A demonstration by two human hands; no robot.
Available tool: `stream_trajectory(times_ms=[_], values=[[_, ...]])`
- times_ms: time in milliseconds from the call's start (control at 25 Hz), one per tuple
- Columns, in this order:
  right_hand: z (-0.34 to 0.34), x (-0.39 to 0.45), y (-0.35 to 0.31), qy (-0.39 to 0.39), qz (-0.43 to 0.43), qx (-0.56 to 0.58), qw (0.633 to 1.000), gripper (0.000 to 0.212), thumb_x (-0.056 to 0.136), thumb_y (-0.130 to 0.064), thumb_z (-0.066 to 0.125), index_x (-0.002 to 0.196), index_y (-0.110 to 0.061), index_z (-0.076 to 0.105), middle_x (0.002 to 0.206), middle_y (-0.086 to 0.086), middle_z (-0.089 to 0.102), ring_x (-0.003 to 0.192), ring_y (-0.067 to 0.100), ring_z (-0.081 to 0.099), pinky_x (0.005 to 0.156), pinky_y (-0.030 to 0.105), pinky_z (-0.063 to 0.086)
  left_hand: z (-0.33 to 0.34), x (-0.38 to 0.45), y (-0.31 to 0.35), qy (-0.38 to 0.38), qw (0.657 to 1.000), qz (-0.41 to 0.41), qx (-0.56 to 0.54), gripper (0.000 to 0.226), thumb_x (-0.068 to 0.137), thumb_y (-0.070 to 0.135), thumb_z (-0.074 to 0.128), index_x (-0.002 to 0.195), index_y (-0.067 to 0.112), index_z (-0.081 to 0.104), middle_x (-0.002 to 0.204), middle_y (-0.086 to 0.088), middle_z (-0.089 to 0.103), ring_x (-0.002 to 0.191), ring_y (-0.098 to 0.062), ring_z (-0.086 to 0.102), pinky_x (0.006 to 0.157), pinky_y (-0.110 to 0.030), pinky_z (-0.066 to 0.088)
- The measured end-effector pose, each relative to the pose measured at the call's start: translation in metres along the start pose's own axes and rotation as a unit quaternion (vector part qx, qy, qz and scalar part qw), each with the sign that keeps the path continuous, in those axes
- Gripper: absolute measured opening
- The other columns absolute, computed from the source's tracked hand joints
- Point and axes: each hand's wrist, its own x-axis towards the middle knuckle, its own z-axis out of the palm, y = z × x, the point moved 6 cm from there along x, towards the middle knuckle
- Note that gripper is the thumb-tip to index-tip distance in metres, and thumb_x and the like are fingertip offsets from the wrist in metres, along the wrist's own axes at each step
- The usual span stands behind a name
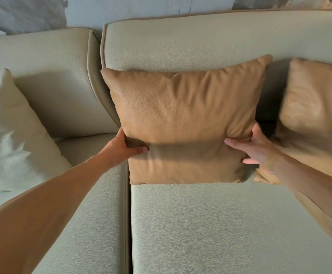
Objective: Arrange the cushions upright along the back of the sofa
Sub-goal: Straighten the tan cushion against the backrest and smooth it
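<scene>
A tan leather cushion (182, 119) stands upright in the middle, leaning against the beige sofa back (190, 42). My left hand (124, 148) grips its lower left edge, thumb pressed into the front. My right hand (257, 148) grips its lower right edge the same way. A second tan cushion (315, 103) leans on the sofa back at the right, partly hidden behind my right forearm. A cream textured cushion (9, 135) stands tilted at the left against the other back section.
The beige seat cushions (210, 230) stretch toward me, split by a seam below the held cushion. A pale marbled wall (121, 8) rises behind the sofa.
</scene>
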Motion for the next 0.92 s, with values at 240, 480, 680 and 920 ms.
stream_trajectory(times_ms=[240,480,680,920], values=[[-0.021,-0.005,-0.051,0.020,-0.051,0.029,0.998,0.092,0.081,-0.034,0.074,0.152,-0.039,0.015,0.154,-0.007,0.035,0.130,0.011,0.041,0.107,0.050,0.033,-0.036,-0.001,0.038,0.013,0.999,0.001,-0.047,0.053,0.075,0.029,0.082,0.122,0.031,0.056,0.115,0.011,0.064,0.112,-0.014,0.060,0.088,-0.032,0.051],[-0.053,0.011,-0.135,0.154,-0.113,0.008,0.982,0.066,0.091,-0.043,0.062,0.149,-0.032,0.033,0.149,-0.002,0.042,0.131,0.019,0.046,0.096,0.043,0.048,-0.116,0.006,0.100,0.200,0.968,0.044,-0.148,0.032,0.091,0.027,0.068,0.122,0.022,0.065,0.111,0.002,0.070,0.103,-0.010,0.067,0.087,-0.037,0.056],[-0.054,0.021,-0.133,0.156,-0.064,0.083,0.982,0.060,0.086,-0.041,0.068,0.141,-0.033,0.045,0.143,-0.005,0.049,0.126,0.020,0.049,0.092,0.043,0.047,-0.128,0.012,0.111,0.212,0.964,0.039,-0.156,0.012,0.086,0.019,0.073,0.094,0.028,0.071,0.100,0.003,0.071,0.098,-0.010,0.067,0.086,-0.036,0.057],[-0.069,0.019,-0.132,0.242,-0.088,0.127,0.958,0.044,0.087,-0.027,0.071,0.128,-0.021,0.059,0.116,-0.001,0.063,0.109,0.017,0.059,0.099,0.039,0.048,-0.128,0.009,0.099,0.290,0.934,0.025,-0.208,0.014,0.086,0.017,0.073,0.099,0.021,0.072,0.088,0.006,0.067,0.089,-0.009,0.065,0.081,-0.032,0.058]])
